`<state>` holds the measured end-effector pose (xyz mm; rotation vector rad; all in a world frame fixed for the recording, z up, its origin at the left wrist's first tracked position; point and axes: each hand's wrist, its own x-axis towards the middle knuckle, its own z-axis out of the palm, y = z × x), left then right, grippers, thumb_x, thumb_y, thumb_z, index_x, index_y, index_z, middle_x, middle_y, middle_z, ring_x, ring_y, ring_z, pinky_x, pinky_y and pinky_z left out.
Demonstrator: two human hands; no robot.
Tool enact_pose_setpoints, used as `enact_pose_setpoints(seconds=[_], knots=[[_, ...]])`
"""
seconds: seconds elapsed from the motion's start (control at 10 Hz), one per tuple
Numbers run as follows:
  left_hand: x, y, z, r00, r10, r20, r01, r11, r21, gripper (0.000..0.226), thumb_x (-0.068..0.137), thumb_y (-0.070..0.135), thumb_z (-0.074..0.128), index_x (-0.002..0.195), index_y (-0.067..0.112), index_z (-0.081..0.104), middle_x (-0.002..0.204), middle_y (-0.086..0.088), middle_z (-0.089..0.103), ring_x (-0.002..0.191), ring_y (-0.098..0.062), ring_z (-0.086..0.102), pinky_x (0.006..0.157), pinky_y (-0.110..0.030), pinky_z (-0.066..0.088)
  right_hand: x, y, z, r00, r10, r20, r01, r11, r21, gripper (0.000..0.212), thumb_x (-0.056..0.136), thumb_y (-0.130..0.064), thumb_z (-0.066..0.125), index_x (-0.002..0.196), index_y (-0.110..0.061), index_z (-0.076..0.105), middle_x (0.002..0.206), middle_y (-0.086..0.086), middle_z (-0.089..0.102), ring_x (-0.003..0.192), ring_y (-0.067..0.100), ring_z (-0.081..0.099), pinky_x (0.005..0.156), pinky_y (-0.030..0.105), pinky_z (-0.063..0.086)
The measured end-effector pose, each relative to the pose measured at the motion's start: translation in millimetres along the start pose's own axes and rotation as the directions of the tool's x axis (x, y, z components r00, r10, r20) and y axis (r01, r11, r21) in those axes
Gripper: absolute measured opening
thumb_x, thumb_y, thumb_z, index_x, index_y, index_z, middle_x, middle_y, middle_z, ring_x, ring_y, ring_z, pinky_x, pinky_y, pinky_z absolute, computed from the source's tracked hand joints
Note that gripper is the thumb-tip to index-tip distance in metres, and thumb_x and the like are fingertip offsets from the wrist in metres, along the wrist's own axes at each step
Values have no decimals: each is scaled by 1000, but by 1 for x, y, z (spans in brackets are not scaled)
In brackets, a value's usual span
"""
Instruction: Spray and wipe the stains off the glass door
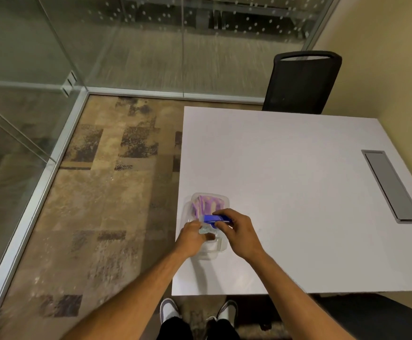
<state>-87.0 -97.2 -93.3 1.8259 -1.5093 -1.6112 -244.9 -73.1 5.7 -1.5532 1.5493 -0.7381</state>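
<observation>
We are only gathering supplies: both our hands grip the sprayer [212,220], right hand [234,231] on its blue head, left hand [192,235] curled beneath, over the tub [221,246] holding the cloth [206,204]; the glass door [16,114] waits, unsprayed, well apart at left.

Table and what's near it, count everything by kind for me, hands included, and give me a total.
Table: 1
Chair: 1
Clear tub: 1
Purple cloth: 1
Spray bottle, blue head: 1
Hands, left and right, both on the bottle: 2
Total: 7
</observation>
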Motion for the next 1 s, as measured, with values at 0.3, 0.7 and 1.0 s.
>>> enact_pose_setpoints(seconds=[0.3, 0.7, 1.0], knots=[[5, -20, -1, 998, -37, 56, 41, 996, -78, 38, 90, 18, 83, 119, 30, 62, 105, 4, 69, 107, -24, 68, 93, -29, 54, 0, 6, 22, 997, 69, 39, -69, 997, -19, 17, 96, -7, 65, 112, -9, 72, 106, 4, 73, 98, 16, 68, 94, 27, 56], [-17, -15, -48, 997, 40, 63, -47, 992, 114, 73, 92, 14, 81, 157, 21, 49, 157, -6, 53, 143, -26, 52, 115, -36, 44, 2, -21, 10, 992, 88, 87, -76, 989, -127, 31, 94, -19, 68, 125, -18, 68, 122, -3, 70, 107, 13, 63, 88, 4, 45], [-107, -11, -95, 957, 35, -289, -13, 997, 76, 81, 94, 27, 79, 163, 28, 36, 168, 2, 41, 153, -21, 41, 125, -44, 38, 2, -76, 14, 952, -122, 281, 186, 959, -212, 34, 99, -31, 60, 131, -22, 62, 129, -1, 68, 116, 16, 63, 107, 35, 50]])
